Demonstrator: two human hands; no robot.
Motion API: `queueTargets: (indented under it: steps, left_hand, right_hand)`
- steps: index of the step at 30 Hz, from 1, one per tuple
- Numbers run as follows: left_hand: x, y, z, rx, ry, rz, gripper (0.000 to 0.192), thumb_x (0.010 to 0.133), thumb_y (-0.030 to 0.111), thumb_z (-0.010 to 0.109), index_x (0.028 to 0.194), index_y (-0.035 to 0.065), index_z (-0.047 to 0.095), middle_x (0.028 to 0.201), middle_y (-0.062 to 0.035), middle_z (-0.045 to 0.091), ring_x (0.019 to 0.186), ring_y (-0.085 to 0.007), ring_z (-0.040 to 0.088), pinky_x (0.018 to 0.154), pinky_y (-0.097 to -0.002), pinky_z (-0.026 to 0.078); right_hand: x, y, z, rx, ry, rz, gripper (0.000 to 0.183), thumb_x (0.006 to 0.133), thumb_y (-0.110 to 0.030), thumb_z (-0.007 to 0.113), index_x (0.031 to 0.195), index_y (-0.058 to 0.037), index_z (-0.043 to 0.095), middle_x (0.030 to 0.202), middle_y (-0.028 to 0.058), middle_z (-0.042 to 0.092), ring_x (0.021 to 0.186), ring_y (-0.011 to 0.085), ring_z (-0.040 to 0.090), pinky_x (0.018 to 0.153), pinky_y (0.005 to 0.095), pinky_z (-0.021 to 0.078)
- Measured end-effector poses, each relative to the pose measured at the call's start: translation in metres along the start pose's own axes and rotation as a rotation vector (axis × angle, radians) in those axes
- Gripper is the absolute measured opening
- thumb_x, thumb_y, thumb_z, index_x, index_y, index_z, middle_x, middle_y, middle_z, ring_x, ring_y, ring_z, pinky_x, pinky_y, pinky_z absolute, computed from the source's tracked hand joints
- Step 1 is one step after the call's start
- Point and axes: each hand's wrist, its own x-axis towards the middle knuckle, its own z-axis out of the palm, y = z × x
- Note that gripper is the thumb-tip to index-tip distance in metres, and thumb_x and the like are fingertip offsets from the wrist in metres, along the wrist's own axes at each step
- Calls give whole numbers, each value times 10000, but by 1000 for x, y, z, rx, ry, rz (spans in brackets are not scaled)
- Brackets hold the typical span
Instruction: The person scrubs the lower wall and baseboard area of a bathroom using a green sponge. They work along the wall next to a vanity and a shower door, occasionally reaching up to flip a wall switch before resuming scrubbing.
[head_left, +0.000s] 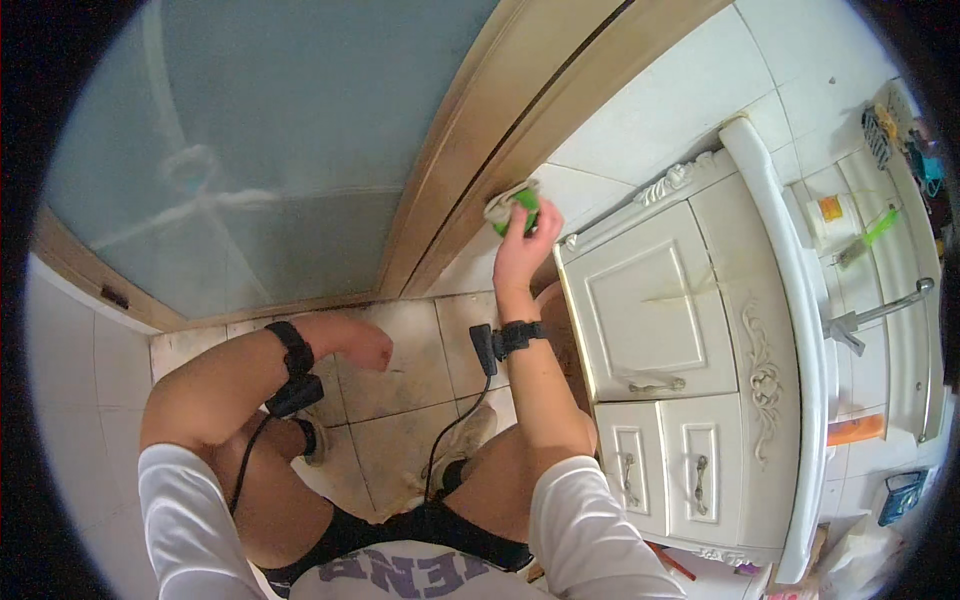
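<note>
My right hand (529, 238) grips a green and beige cloth (516, 207). It holds the cloth against the lower part of the wooden door frame (517, 142), where the frame meets the white wall tiles (592, 191). My left hand (360, 343) hangs bent at the wrist over the tiled floor (397, 394), in front of the frosted glass door (285, 150). Its fingers are turned away and mostly hidden, so whether it is curled closed is unclear. Each wrist wears a black strap with a cabled device.
A white carved vanity cabinet (645, 322) stands close to my right arm. Its sink has a chrome faucet (877, 311), with a white tub (832, 221) and a green-handled brush (870, 236) nearby. A reddish-brown rounded object (555, 319) sits partly hidden beside the cabinet.
</note>
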Motion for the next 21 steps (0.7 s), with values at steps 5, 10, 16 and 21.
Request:
queueTargets:
  steps: [5,10,16,21]
  left_hand:
    - [-2,24,-33,43,-16,0,347,865,281,510,986,-5,664,874,-162,682,779,-286,625,715,-449,461]
    - [-8,7,-25,12,-9,-29,374,877,305,513,1034,-7,646,906,-139,675,816,-267,625,725,-434,469]
    - [-18,18,-31,-78,19,-40,353,887,261,474,908,-57,627,855,-205,674,722,-296,601,689,-487,444]
    - [-6,29,-21,-1,-6,-40,333,853,242,502,909,-64,621,825,-184,654,712,-284,583,679,-476,437]
  right_hand:
    - [-27,24,-10,-126,-90,99,310,851,-158,652,1096,17,580,1092,180,536,1063,324,509,939,380,403]
    - [2,-22,-1,-88,27,90,301,846,-161,654,1069,29,585,1080,189,532,1039,330,513,924,396,410]
    - [86,-88,-22,-37,174,-116,300,861,-167,662,1092,7,583,1095,156,538,1064,292,510,937,371,404]
    - [75,-62,-13,82,189,-162,289,846,-118,657,1103,-7,584,1129,152,534,1098,292,502,972,381,390]
